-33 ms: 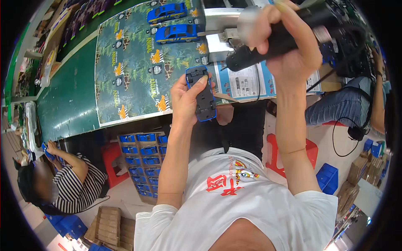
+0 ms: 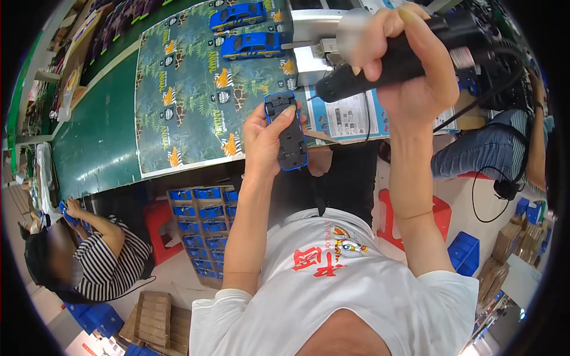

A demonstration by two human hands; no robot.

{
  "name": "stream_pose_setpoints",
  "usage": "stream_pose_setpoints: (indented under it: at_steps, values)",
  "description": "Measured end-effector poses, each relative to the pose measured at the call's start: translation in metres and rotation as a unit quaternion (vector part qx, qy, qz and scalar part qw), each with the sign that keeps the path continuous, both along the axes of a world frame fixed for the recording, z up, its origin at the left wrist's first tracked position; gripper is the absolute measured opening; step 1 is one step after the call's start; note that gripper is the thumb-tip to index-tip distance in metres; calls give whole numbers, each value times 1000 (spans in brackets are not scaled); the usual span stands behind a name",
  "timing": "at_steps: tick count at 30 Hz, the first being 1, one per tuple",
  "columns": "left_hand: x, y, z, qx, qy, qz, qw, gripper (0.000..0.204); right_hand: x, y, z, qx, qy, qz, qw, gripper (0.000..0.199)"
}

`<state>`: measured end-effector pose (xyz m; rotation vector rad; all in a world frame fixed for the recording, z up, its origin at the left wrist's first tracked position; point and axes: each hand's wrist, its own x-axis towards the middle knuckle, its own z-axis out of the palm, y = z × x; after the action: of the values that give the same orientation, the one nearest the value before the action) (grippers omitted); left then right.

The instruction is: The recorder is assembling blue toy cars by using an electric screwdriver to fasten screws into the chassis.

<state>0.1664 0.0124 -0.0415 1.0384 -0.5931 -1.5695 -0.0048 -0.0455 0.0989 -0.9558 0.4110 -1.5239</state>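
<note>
Black screwdriver [image 2: 392, 64] slightly farther left; its tip [image 2: 312, 97] closer to the upturned toy car [image 2: 291, 140]

Passage lies over the counter [image 2: 98, 142] at left; blue toy cars [image 2: 252, 46] obstruct the far side, a black power tool [image 2: 350, 81] the right.

- 1 person in a striped shirt [image 2: 116, 258], at left
- 1 red stool [image 2: 156, 219] just beside that person
- Cardboard trays [image 2: 153, 317] on the floor [image 2: 179, 277], lower left

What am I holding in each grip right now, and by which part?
Left grip: an upturned blue toy car, held by its far half, thumb on the black underside. Right grip: a black handheld tool, held around its body.
</note>
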Motion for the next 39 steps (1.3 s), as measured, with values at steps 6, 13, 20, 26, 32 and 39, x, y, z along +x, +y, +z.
stream_pose_setpoints:
  at_steps: [6, 13, 20, 26, 32, 39]
  values:
    - [1, 1, 3, 10, 25, -5, 1000, 21, 14, -11, -27, -183, 75, 60, 978, 18]
    - [-1, 3, 4, -2, 22, -1, 1000, 23, 33, -2, -26, -135, 160, -25, 977, 12]
    - [1, 3, 6, 11, 7, -26, 1000, 22, 35, -3, -37, -178, 236, 22, 955, 18]
    - [1, 4, 7, 25, 7, -18, 999, 23, 33, -4, -37, -162, 219, 58, 960, 18]
    - [0, 4, 8, 14, 12, -17, 1000, 26, 35, 0, -36, -128, 187, 45, 973, 19]
    - [-2, 4, 9, -2, 11, -26, 1000, 26, 32, 5, -33, -165, 203, 2, 965, 19]
